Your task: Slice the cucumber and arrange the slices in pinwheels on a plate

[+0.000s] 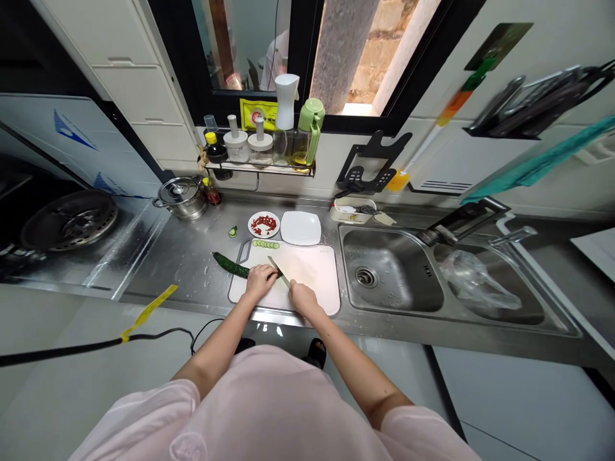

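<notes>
A long dark green cucumber [231,264] lies across the left side of the white cutting board [319,269], its far end past the board's edge. My left hand [261,282] is closed over the cucumber near its cut end. In my right hand [302,296] is the handle of a knife, its blade [279,271] slanting up and left beside the cucumber's end. Pale cucumber slices [266,244] form a row along the board's top edge. Behind the board stand a white plate [300,228] and a round plate [252,225] with chopped red pieces.
To the right is a double sink [398,307] with a faucet [468,218] and a clear plastic bag [475,282]. A lidded pot [181,197] stands at the back left. Bottles line a wall shelf [269,169]. A cucumber scrap [233,232] lies on the counter [158,256].
</notes>
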Demonstrator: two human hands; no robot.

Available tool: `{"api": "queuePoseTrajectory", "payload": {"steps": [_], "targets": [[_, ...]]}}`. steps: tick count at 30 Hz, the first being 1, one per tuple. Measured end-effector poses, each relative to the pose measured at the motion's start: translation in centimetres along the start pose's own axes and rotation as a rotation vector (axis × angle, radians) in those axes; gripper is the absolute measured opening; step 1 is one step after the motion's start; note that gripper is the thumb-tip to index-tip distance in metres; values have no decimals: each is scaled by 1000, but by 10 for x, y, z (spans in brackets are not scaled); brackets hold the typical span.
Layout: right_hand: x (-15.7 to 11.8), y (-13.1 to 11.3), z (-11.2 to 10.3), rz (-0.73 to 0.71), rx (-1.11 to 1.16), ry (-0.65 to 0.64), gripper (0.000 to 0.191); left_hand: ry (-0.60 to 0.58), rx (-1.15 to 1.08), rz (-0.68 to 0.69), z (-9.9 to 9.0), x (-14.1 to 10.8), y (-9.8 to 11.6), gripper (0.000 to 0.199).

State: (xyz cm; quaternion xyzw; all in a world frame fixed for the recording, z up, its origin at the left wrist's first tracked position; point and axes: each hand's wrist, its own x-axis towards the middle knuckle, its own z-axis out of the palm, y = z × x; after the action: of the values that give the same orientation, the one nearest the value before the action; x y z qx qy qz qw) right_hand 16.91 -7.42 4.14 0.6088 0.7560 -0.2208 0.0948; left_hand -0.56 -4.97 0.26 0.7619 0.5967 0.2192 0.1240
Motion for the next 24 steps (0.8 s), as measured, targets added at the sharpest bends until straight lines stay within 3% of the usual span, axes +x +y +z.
{"api": "queuePoseTrajectory", "payload": {"steps": [17, 24], "targets": [[-21, 11, 5, 35, -26, 0, 23, 16, -47, -5, 0, -2, -3, 17], [-27, 16, -3, 48, -50, -7, 26, 111, -221, -79, -6, -1, -5, 20]]}}
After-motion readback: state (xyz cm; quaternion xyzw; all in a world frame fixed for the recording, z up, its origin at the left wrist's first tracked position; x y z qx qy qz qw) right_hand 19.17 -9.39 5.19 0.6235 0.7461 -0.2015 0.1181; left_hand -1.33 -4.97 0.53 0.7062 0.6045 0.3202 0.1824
